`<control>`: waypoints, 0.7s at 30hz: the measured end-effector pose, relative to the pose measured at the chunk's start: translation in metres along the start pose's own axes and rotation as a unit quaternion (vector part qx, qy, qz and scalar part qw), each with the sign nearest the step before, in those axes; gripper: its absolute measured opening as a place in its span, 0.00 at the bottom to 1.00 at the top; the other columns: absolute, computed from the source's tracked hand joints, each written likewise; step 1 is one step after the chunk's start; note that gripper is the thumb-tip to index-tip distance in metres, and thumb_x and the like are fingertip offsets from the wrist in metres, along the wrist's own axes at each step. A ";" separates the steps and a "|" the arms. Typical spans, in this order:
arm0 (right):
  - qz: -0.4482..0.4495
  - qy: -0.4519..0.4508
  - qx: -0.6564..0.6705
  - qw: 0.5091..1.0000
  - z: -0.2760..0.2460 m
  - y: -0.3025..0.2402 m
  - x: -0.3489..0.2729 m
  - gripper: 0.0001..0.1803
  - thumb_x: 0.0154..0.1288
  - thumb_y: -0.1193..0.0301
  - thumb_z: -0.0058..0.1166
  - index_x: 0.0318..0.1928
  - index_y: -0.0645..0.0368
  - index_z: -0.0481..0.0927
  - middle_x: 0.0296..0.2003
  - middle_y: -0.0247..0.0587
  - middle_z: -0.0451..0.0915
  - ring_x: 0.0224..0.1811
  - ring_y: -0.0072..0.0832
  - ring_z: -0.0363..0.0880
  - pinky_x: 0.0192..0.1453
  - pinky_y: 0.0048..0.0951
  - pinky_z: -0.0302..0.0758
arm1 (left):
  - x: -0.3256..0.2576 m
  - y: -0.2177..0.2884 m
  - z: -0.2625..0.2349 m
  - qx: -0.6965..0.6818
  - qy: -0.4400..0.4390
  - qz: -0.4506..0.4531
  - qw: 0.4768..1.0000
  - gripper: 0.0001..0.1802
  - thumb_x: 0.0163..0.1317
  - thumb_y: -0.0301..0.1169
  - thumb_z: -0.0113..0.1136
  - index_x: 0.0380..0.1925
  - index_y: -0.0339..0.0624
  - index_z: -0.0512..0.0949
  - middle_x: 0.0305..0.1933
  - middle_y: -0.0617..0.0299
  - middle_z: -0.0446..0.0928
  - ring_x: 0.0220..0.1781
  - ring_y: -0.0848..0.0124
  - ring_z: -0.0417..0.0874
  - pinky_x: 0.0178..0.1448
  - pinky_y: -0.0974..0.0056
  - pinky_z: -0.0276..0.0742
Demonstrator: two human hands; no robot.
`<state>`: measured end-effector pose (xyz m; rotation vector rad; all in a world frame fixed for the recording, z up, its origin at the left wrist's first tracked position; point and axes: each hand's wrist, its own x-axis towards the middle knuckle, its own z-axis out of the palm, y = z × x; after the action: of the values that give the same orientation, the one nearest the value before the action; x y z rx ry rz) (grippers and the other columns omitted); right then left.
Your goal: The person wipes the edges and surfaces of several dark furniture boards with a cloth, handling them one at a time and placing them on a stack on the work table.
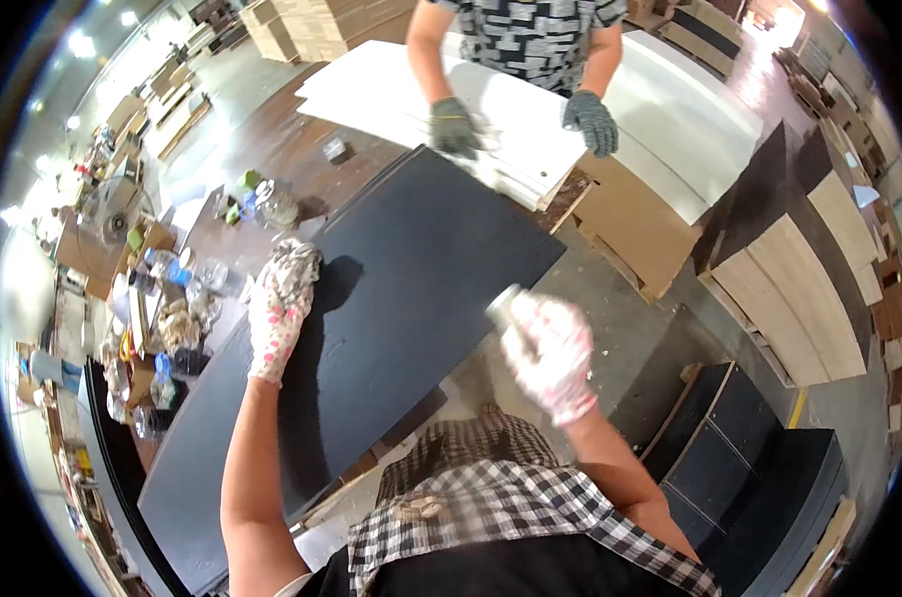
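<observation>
A large dark grey panel [426,249] lies across the table in front of me. Over its left edge, my left hand [275,323], in a white glove with pink dots, is closed around a crumpled grey-white rag [298,267]. My right hand [550,356], in a similar glove, is raised near the panel's right edge, apart from it. Its fingers close on a small pale object [504,301] whose kind is blurred by motion. Both of my forearms are bare.
Across the table, a co-worker's grey-gloved hands [592,123] rest at white panels [391,90]. Bottles [277,207] and clutter stand left, near a fan [115,221]. Stacked boards [789,289] and dark panels [739,448] stand on the right.
</observation>
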<state>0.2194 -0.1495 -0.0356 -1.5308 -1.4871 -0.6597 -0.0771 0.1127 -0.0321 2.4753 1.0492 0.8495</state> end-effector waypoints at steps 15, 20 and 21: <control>0.163 -0.152 -0.055 0.973 0.006 -0.124 -0.044 0.18 0.65 0.66 0.59 0.55 0.55 0.82 0.43 0.45 0.82 0.41 0.39 0.79 0.46 0.42 0.79 | -0.188 -0.183 -0.167 -0.009 -0.001 -0.026 1.000 0.23 0.75 0.24 0.48 0.68 0.34 0.69 0.72 0.54 0.72 0.73 0.62 0.72 0.75 0.62 0.67; -0.023 -0.144 0.134 0.980 0.016 -0.305 -0.086 0.12 0.60 0.64 0.64 0.43 0.54 0.87 0.34 0.39 0.86 0.32 0.31 0.83 0.41 0.35 0.84 | -0.242 -0.225 -0.217 -0.095 -0.036 -0.053 0.993 0.26 0.74 0.23 0.49 0.72 0.36 0.66 0.74 0.56 0.69 0.75 0.61 0.69 0.80 0.62 0.59; -0.012 -0.180 0.178 0.967 0.016 -0.316 -0.077 0.10 0.59 0.67 0.63 0.41 0.55 0.87 0.34 0.40 0.86 0.31 0.32 0.82 0.39 0.35 0.84 | -0.246 -0.219 -0.222 -0.199 -0.034 -0.072 0.977 0.27 0.73 0.22 0.51 0.71 0.36 0.66 0.74 0.56 0.69 0.75 0.61 0.69 0.80 0.62 0.59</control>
<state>-0.1014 -0.2063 -0.0389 -1.3987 -1.7824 -0.1118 -0.4722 0.0948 -0.0674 2.0539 0.9184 0.8305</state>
